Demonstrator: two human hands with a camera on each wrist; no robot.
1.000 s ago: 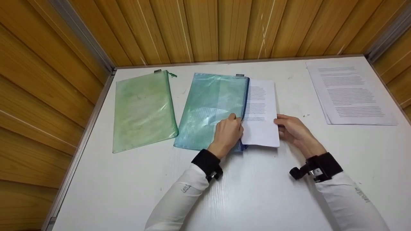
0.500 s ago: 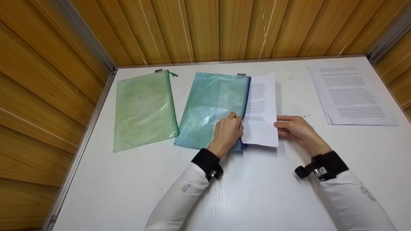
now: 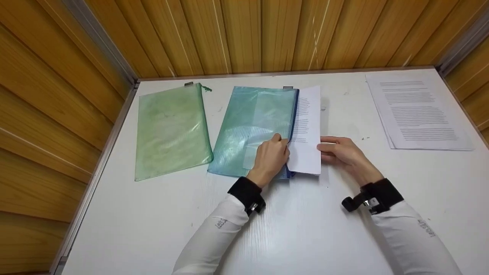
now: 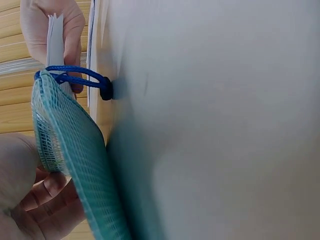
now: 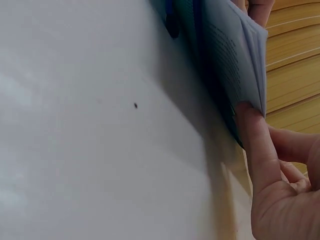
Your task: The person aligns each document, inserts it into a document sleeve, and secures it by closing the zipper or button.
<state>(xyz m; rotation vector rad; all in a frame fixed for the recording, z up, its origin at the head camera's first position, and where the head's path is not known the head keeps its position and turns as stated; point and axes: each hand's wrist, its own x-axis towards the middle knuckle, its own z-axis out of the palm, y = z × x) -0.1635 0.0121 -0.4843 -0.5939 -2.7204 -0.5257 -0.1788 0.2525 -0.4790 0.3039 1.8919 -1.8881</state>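
Note:
A blue-green mesh zip pouch [image 3: 248,118] lies mid-table, its dark blue zipper edge facing right. My left hand [image 3: 270,158] grips the lifted upper layer at that edge, and the left wrist view shows the mouth gaping beside curled fingers. Several printed sheets [image 3: 307,156] stand partly inside the pouch; their left part shows through the mesh and a strip sticks out on the right. My right hand [image 3: 345,154] pinches the stack's outer edge, thumb on one face, as the right wrist view shows. A blue cord zipper pull [image 4: 82,77] hangs at the pouch's near corner.
A green zip pouch [image 3: 172,133] lies flat at the left of the white table [image 3: 298,233]. Another stack of printed sheets [image 3: 420,114] lies at the back right. Wood-patterned panels [image 3: 237,34] stand behind the table and at its sides.
My right hand has moved left with the sheets, so they sit deeper in the pouch and a narrower strip shows. My left hand keeps its hold on the pouch edge.

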